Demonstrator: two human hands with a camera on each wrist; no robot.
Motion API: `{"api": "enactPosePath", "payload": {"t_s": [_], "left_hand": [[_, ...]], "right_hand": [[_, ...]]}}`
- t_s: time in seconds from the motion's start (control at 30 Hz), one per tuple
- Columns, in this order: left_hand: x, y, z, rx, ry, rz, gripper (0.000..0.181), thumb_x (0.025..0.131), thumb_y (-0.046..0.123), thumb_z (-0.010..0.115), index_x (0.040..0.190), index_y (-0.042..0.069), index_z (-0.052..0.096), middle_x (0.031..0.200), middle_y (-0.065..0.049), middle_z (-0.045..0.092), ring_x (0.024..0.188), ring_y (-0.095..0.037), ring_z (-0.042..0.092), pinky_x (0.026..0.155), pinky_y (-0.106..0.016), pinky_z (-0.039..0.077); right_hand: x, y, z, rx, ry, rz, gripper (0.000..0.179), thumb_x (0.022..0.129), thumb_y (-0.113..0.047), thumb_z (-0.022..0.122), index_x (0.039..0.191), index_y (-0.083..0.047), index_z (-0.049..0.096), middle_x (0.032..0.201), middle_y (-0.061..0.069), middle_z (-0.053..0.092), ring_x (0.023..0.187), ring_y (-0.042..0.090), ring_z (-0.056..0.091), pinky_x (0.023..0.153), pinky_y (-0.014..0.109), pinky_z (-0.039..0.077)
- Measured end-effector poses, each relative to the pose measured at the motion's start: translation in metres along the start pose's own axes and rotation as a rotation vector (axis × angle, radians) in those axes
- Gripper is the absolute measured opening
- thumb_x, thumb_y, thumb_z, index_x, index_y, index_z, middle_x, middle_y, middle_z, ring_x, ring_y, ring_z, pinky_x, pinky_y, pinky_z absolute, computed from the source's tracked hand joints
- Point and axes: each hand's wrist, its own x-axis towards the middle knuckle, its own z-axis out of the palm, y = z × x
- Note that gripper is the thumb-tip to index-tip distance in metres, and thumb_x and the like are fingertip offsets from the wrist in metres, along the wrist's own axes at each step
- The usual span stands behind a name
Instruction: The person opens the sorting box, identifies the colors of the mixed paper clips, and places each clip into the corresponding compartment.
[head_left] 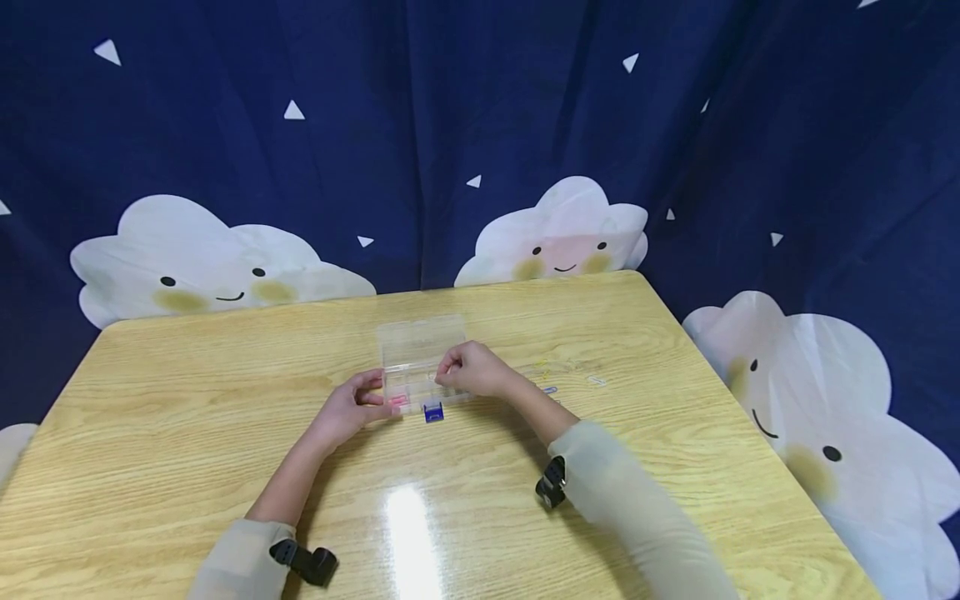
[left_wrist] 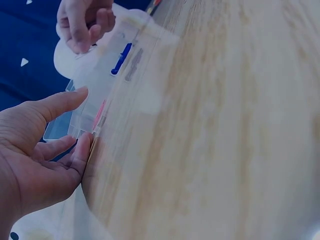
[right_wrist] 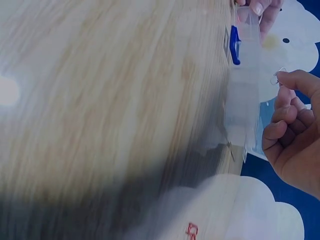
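Note:
A clear plastic compartment box [head_left: 416, 377] lies on the table with its lid [head_left: 420, 340] tipped back and a blue latch [head_left: 433, 412] at the front. Pink paper clips [head_left: 398, 400] sit in its left compartment. At the box's left end, my left hand [head_left: 354, 410] holds it between thumb and fingers. Over the box, my right hand [head_left: 476, 369] pinches a small thin wire clip [right_wrist: 276, 77], apparently a paper clip of pale colour. The right hand hides part of the compartments in the head view.
To the right of the box lie a blue paper clip [head_left: 550, 390], a white paper clip [head_left: 597, 381] and yellow clips [head_left: 544, 367]. A red clip [right_wrist: 191, 230] shows in the right wrist view. A dark blue curtain [head_left: 420, 142] hangs behind the wooden table [head_left: 187, 433].

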Motion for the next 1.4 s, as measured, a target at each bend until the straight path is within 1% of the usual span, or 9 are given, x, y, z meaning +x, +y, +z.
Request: {"api": "enactPosePath", "payload": {"t_s": [0.17, 0.33, 0.4, 0.63, 0.8, 0.97, 1.17, 1.4], "left_hand": [[0.000, 0.000, 0.000, -0.011, -0.001, 0.007, 0.074, 0.072, 0.019, 0.072, 0.134, 0.006, 0.033, 0.127, -0.016, 0.044, 0.102, -0.026, 0.050, 0.070, -0.021, 0.044], [-0.001, 0.000, 0.000, 0.005, 0.011, 0.015, 0.073, 0.073, 0.019, 0.071, 0.134, 0.004, 0.034, 0.126, -0.016, 0.045, 0.097, -0.021, 0.051, 0.069, -0.022, 0.044], [-0.001, -0.001, 0.000, 0.011, 0.010, 0.021, 0.073, 0.073, 0.019, 0.071, 0.134, 0.003, 0.033, 0.126, -0.017, 0.044, 0.097, -0.021, 0.051, 0.069, -0.022, 0.044], [0.000, -0.001, -0.001, 0.005, -0.003, 0.000, 0.072, 0.074, 0.019, 0.071, 0.134, 0.007, 0.033, 0.128, -0.015, 0.043, 0.103, -0.026, 0.049, 0.071, -0.022, 0.044], [0.001, -0.002, -0.001, 0.001, -0.009, -0.014, 0.073, 0.073, 0.020, 0.071, 0.134, 0.008, 0.034, 0.129, -0.014, 0.042, 0.103, -0.025, 0.047, 0.072, -0.023, 0.044], [0.000, -0.001, 0.000, -0.002, -0.010, -0.012, 0.073, 0.073, 0.020, 0.071, 0.134, 0.008, 0.033, 0.129, -0.014, 0.042, 0.103, -0.025, 0.047, 0.071, -0.024, 0.044], [-0.001, 0.000, 0.000, -0.002, -0.008, -0.011, 0.074, 0.073, 0.020, 0.072, 0.135, 0.008, 0.033, 0.129, -0.014, 0.042, 0.102, -0.025, 0.048, 0.070, -0.024, 0.044], [0.000, 0.000, 0.000, 0.004, -0.009, -0.011, 0.074, 0.073, 0.021, 0.071, 0.135, 0.007, 0.033, 0.129, -0.015, 0.042, 0.102, -0.025, 0.048, 0.070, -0.023, 0.044]], "right_hand": [[0.003, -0.004, 0.006, -0.012, -0.017, -0.007, 0.009, 0.078, -0.022, 0.064, 0.079, -0.012, 0.065, 0.062, -0.004, 0.053, 0.053, 0.007, 0.044, 0.049, 0.019, 0.037], [0.005, -0.005, 0.013, -0.002, -0.025, -0.016, 0.008, 0.078, -0.021, 0.065, 0.077, -0.013, 0.065, 0.061, -0.005, 0.054, 0.052, 0.006, 0.043, 0.049, 0.019, 0.037], [0.005, -0.005, 0.015, -0.015, -0.024, -0.023, 0.008, 0.078, -0.021, 0.065, 0.077, -0.013, 0.066, 0.060, -0.005, 0.053, 0.052, 0.006, 0.043, 0.049, 0.019, 0.037], [0.006, -0.009, 0.019, -0.061, -0.004, -0.026, 0.008, 0.077, -0.020, 0.065, 0.075, -0.013, 0.066, 0.059, -0.006, 0.051, 0.054, 0.006, 0.044, 0.051, 0.018, 0.038], [0.007, -0.011, 0.022, -0.060, 0.004, -0.027, 0.007, 0.077, -0.020, 0.065, 0.075, -0.013, 0.065, 0.058, -0.006, 0.051, 0.054, 0.005, 0.045, 0.050, 0.018, 0.038], [0.010, -0.011, 0.026, -0.084, 0.005, -0.034, 0.008, 0.077, -0.021, 0.065, 0.075, -0.014, 0.065, 0.058, -0.007, 0.050, 0.053, 0.005, 0.043, 0.049, 0.017, 0.036], [0.010, -0.012, 0.027, -0.097, 0.017, -0.033, 0.008, 0.076, -0.021, 0.066, 0.075, -0.013, 0.066, 0.058, -0.007, 0.051, 0.054, 0.005, 0.043, 0.049, 0.017, 0.035], [0.008, -0.014, 0.023, -0.117, 0.026, -0.037, 0.007, 0.076, -0.022, 0.066, 0.074, -0.016, 0.067, 0.060, -0.008, 0.054, 0.056, 0.004, 0.046, 0.052, 0.017, 0.038]]}}
